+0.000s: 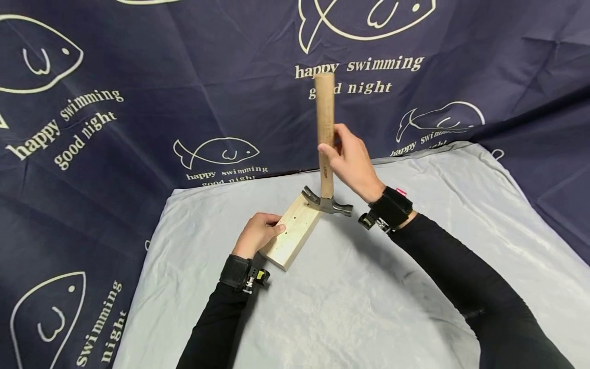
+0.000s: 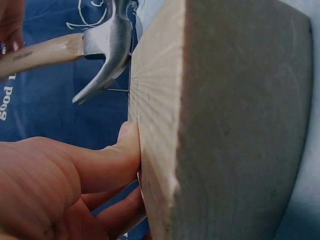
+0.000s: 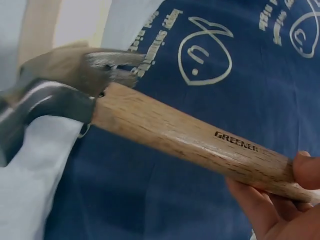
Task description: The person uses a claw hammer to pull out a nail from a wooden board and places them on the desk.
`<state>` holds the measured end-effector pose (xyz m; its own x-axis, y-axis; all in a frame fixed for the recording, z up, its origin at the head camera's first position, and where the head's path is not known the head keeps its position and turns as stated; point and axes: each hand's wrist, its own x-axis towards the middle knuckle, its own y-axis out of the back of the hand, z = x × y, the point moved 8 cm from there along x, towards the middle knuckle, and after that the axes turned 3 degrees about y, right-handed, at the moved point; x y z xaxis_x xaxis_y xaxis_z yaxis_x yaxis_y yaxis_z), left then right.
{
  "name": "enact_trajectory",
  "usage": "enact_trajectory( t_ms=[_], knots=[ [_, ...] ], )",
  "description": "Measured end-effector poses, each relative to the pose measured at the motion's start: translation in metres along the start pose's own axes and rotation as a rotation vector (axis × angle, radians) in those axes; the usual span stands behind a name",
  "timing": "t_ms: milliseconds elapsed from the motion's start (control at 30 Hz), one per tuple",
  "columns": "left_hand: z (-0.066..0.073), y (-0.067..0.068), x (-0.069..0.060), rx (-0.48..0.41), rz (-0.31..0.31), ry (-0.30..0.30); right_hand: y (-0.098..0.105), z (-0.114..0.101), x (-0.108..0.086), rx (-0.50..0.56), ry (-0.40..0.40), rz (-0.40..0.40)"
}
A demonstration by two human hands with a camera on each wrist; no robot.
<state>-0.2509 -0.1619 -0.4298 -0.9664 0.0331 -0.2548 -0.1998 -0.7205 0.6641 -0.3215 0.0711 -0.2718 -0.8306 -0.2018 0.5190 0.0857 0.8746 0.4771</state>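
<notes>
A claw hammer point(image 1: 326, 128) stands handle-up over the far end of a pale wooden block point(image 1: 297, 230). Its handle is pinched between the thumb and fingers of my right hand point(image 1: 355, 161). In the left wrist view, the metal head point(image 2: 112, 42) meets the block's face, and a thin nail point(image 2: 116, 90) juts from the wood beside the claw. Whether the claw's slot is around the nail I cannot tell. My left hand point(image 1: 258, 233) grips the block's left edge, thumb on top; its other fingers are partly hidden. Two small dark marks dot the block's top.
A pale grey cloth point(image 1: 369, 307) covers the table under the block. Dark blue fabric point(image 1: 239, 92) printed with fish and lettering hangs behind and along both sides. Each wrist wears a black strap with a small camera.
</notes>
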Motion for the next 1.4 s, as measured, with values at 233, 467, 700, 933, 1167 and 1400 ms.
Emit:
enact_trajectory(
  t_ms=[233, 467, 700, 933, 1167, 1400],
  knots=[
    [-0.001, 0.002, 0.002, 0.016, -0.010, -0.008, 0.019, 0.017, -0.008, 0.023, -0.060, 0.074],
    [-0.003, 0.002, 0.004, 0.035, -0.024, 0.000, 0.028, 0.018, -0.008, 0.047, -0.073, 0.112],
    [-0.003, 0.000, 0.005, 0.019, -0.029, 0.012, 0.032, 0.018, -0.009, 0.045, -0.066, 0.113],
    [0.001, -0.001, 0.002, 0.031, -0.027, -0.010, 0.038, 0.022, -0.012, 0.043, -0.071, 0.131],
    [0.002, -0.001, 0.000, 0.028, -0.012, -0.019, 0.043, 0.024, -0.012, 0.060, -0.076, 0.143],
    [0.001, -0.001, 0.000, 0.038, -0.004, -0.027, 0.046, 0.026, -0.013, 0.091, -0.078, 0.171]
  ],
)
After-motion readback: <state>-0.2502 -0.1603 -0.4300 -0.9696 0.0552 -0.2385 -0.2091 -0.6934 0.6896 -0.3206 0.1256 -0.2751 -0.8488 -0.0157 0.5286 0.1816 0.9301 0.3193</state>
